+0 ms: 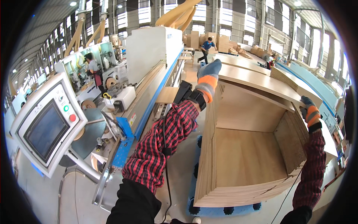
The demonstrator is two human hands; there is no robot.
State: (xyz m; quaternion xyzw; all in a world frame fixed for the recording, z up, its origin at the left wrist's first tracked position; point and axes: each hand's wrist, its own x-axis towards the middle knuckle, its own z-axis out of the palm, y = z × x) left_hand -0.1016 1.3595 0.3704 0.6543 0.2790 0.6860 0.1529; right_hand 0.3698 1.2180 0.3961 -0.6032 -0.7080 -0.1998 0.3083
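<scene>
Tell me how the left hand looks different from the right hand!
The left hand is near the picture's upper middle; the right hand is lower, out at the right side. The left hand has a bulky black device at its wrist; the right hand shows just a dark band. Both wear grey-and-orange gloves.

Boards point(253, 162) were wood, smooth and matt on the faces, rougher along the layered edges point(209, 160). Gloves point(207, 87) looked like knitted cloth, the fingers point(212, 68) matt. Sleeves point(161, 136) were woven cloth. Pallet point(238, 212) looked plastic. Screen point(44, 127) was glossy, its housing point(59, 83) smooth. Machine bracket point(121, 154) looked like painted metal; floor point(76, 196) smooth.
</scene>
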